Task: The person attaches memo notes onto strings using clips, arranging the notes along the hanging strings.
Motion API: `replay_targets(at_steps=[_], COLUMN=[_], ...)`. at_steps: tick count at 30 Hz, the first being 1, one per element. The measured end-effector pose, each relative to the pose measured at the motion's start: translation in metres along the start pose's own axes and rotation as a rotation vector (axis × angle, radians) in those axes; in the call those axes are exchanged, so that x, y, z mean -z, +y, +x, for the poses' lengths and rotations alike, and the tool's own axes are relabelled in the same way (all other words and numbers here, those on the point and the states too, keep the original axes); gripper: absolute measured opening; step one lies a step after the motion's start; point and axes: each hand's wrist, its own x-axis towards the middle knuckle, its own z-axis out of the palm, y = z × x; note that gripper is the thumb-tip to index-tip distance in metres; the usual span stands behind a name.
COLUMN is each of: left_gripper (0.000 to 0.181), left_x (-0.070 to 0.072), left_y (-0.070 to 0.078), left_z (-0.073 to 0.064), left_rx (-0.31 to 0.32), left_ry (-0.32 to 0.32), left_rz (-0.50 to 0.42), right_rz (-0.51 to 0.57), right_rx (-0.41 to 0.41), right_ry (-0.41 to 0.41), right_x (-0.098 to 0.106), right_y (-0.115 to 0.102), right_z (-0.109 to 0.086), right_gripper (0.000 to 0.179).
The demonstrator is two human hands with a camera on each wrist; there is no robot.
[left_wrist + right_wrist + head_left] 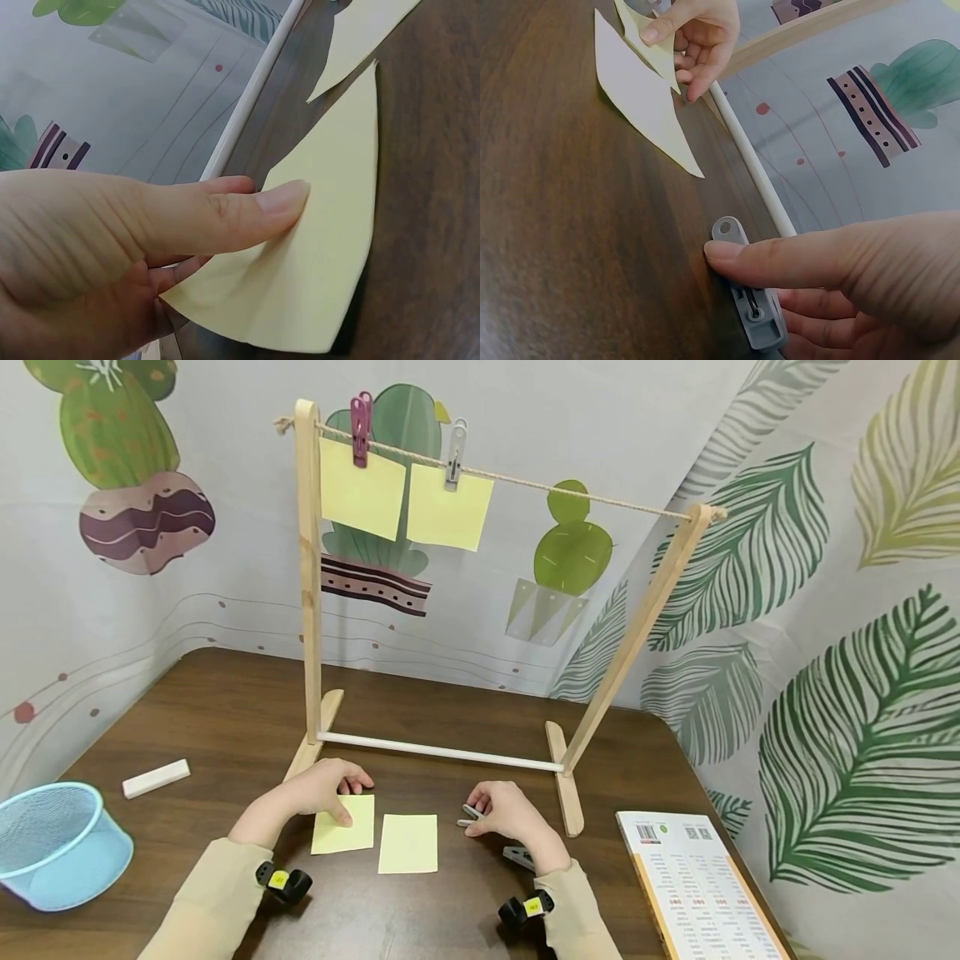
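Observation:
My left hand pinches a yellow sticky note by one side, thumb on top and fingers beneath. In the left wrist view that note bends up under the thumb. A second yellow sticky note lies on the table just right of it. My right hand pinches a grey clothespin by its handles between thumb and fingers, low over the table. Another grey clothespin lies beside the right wrist, partly hidden by it.
Behind the hands stands a wooden frame with a rope on top. Two yellow notes hang there from a purple clothespin and a grey one. A blue mesh basket and white block are left; a booklet lies right.

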Motion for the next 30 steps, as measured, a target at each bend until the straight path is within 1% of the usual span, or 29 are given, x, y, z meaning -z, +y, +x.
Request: replay_targets(at_steps=[4, 6, 11, 19, 27, 30], left_gripper=[0.054, 0.054, 0.053, 0.045, 0.040, 0.040], left_x=[0.0001, 0.0001, 0.0001, 0.0003, 0.0004, 0.0003], left_y=[-0.0008, -0.0007, 0.0000, 0.0006, -0.0013, -0.0019], left_z=[0.0006, 0.0010, 0.0009, -0.0006, 0.0008, 0.0007], left_rx=[-0.011, -0.006, -0.012, -0.025, 0.004, -0.006], left_ry=[0.003, 0.006, -0.003, -0.017, -0.034, -0.035], left_rz=[-0.004, -0.010, -0.007, 0.001, -0.003, 0.008], right_rz=[0.001, 0.000, -0.001, 0.011, 0.051, 0.057], right_rx=[0.001, 0.005, 0.020, 0.016, 0.035, 0.042], right_ry=[-0.002, 0.000, 0.008, 0.022, 0.016, 0.016], right_x=[-0.0001, -0.0001, 0.0003, 0.0001, 0.0009, 0.0005], right_y=[-0.0005, -0.0001, 0.0005, 0.0023, 0.0015, 0.0020], right_z=[0.0007, 0.0013, 0.0025, 0.0037, 0.0042, 0.0046], right_gripper=[0.030, 0.030, 0.030, 0.037, 0.040, 0.040])
